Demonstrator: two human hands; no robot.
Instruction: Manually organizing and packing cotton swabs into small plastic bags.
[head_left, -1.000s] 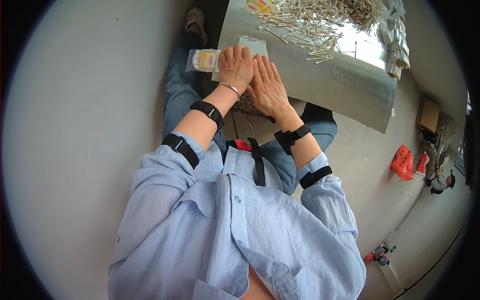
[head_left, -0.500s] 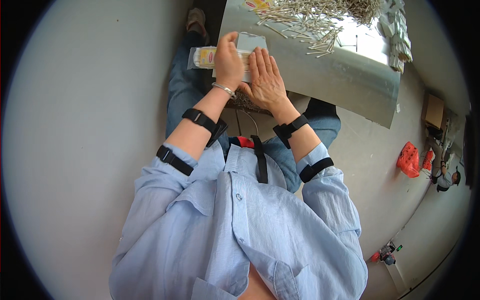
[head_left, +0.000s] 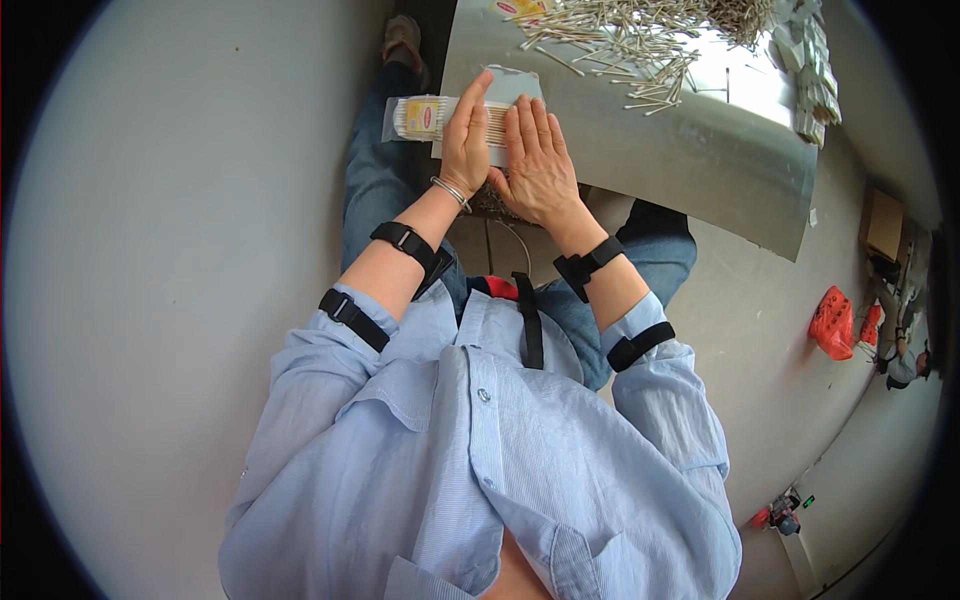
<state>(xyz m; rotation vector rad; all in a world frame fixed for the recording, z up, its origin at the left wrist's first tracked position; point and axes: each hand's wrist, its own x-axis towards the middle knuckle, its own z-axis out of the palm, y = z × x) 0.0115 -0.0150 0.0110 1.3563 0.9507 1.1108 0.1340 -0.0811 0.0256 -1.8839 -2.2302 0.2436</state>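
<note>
A clear packet of cotton swabs (head_left: 421,118) with a yellow-and-red label lies at the table's near left corner, its end sticking out past the edge. My left hand (head_left: 466,140) stands on its side edge across the packet, fingers stretched out and nothing visibly gripped. Beside it, my right hand (head_left: 540,165) lies palm down, fingers straight and close together. Wooden swab sticks (head_left: 496,124) show in the gap between the two hands. Just beyond the fingertips is a flat grey-white plate (head_left: 514,85). What lies under the right palm is hidden.
Loose cotton swabs (head_left: 640,50) are heaped on the metal table (head_left: 700,150) farther off. White packets (head_left: 812,80) are stacked along its right side. Red bags (head_left: 832,323) and a cardboard box (head_left: 884,222) rest at the right, near another person (head_left: 905,365).
My left hand has straightened its fingers and tilted to the right, uncovering more of the packet's label. My right hand stays pressed flat. The whole view has shifted slightly.
</note>
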